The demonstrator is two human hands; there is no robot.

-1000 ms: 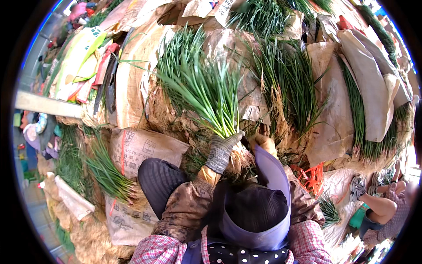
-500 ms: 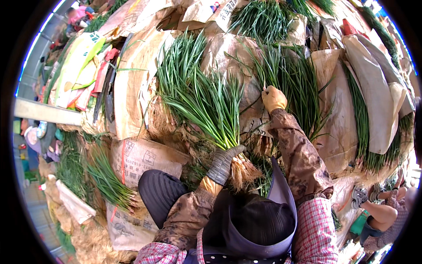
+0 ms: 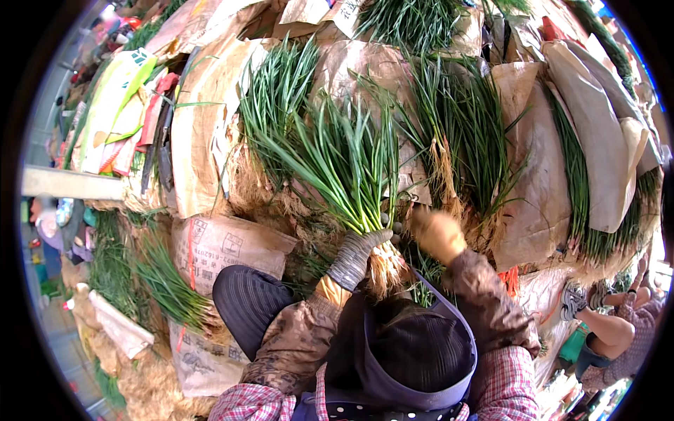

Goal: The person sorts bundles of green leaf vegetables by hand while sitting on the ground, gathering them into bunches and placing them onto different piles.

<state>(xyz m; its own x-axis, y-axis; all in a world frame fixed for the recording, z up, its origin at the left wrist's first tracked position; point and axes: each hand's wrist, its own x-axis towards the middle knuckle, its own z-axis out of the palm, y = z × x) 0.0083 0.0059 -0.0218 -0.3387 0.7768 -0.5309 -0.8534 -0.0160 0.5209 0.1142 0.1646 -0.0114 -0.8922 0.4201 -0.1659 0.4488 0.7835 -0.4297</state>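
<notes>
My left hand [image 3: 359, 258], in a grey glove, is closed round a bunch of green onion-like plants [image 3: 361, 214]. Its long flat leaves fan out away from me, and the pale bases with tangled roots [image 3: 386, 270] hang out on my side of the grip. My right hand [image 3: 439, 235], in a tan glove, is just right of that bunch and smeared by motion, so its fingers cannot be made out. Beyond it, loose plants with stringy roots [image 3: 444, 165] lie against a pile of the same greens [image 3: 477, 126].
Brown sacking [image 3: 519, 168] covers heaps of greens on the right, and more sacking [image 3: 207, 130] lies at the left. Another bunch [image 3: 168, 281] rests on a printed sack [image 3: 239, 242]. A pale beam [image 3: 70, 182] juts in at far left. Another person's leg [image 3: 607, 333] shows at lower right.
My right hand has drawn back from the right-hand pile toward me, near the held bunch. Loose rooted plants now show where it was. The left hand keeps its grip.
</notes>
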